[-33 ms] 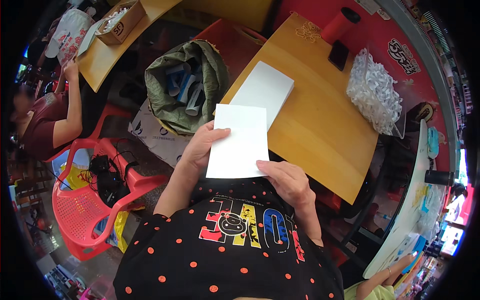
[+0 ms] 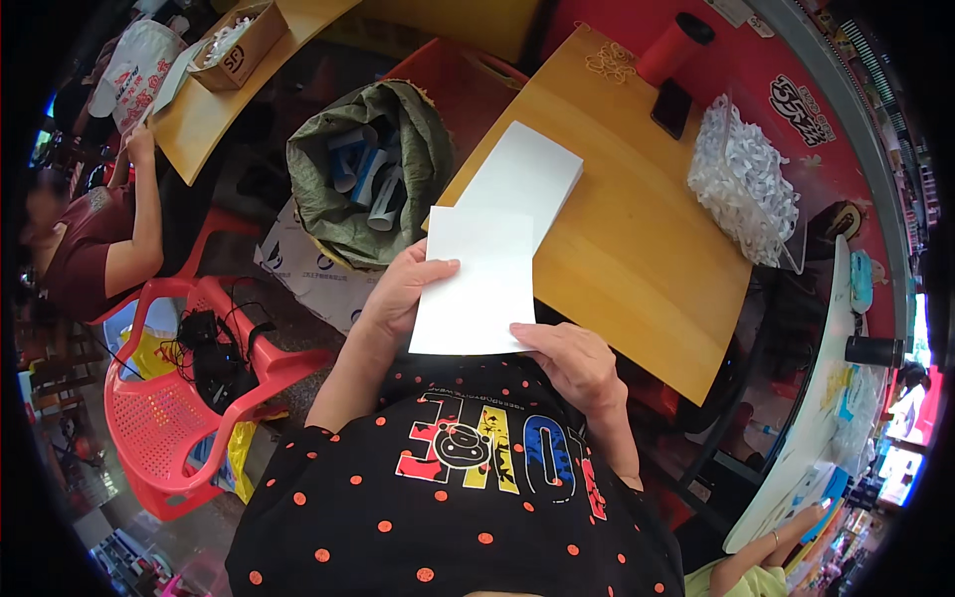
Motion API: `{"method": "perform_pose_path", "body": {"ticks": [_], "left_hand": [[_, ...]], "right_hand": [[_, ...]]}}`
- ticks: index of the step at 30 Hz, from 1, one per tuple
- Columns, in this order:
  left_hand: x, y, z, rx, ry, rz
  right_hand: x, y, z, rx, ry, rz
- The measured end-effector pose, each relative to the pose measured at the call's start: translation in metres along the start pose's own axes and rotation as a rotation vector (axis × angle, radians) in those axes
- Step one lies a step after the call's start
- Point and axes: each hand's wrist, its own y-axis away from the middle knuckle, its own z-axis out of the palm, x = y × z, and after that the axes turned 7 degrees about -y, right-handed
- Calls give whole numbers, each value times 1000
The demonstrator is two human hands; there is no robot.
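A plain white sheet of paper (image 2: 474,289) is held in front of my body, over my lap. My left hand (image 2: 400,289) grips its left edge, thumb on top and the other fingers hidden underneath. At the lower right corner, my right hand (image 2: 575,364) pinches the sheet between its thumb and curled fingers. Whether it is one sheet or several I cannot tell. Just beyond it, a stack of white paper (image 2: 532,164) lies on the left side of the wooden table (image 2: 647,269), partly covered by the held sheet.
A green woven sack (image 2: 308,189) with blue-and-white rolls stands left of the table. On the table are a clear container of white strips (image 2: 741,179), a black phone (image 2: 671,108), a red cylinder (image 2: 668,55) and rubber bands (image 2: 610,64). A red chair (image 2: 149,428) stands left; co-workers sit at both sides.
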Motion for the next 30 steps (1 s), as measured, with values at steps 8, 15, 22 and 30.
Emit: {"method": "perform_pose_path", "body": {"ticks": [8, 15, 22, 30], "left_hand": [[-6, 8, 19, -143, -476, 414], [1, 17, 40, -244, -1154, 878], [1, 14, 47, -366, -1300, 969], [-8, 21, 45, 167, -1231, 845]], "right_hand": [[2, 7, -13, 265, -340, 497], [42, 15, -8, 417, -951, 803], [60, 22, 8, 487, -1053, 742], [66, 25, 12, 701, -837, 599]]}}
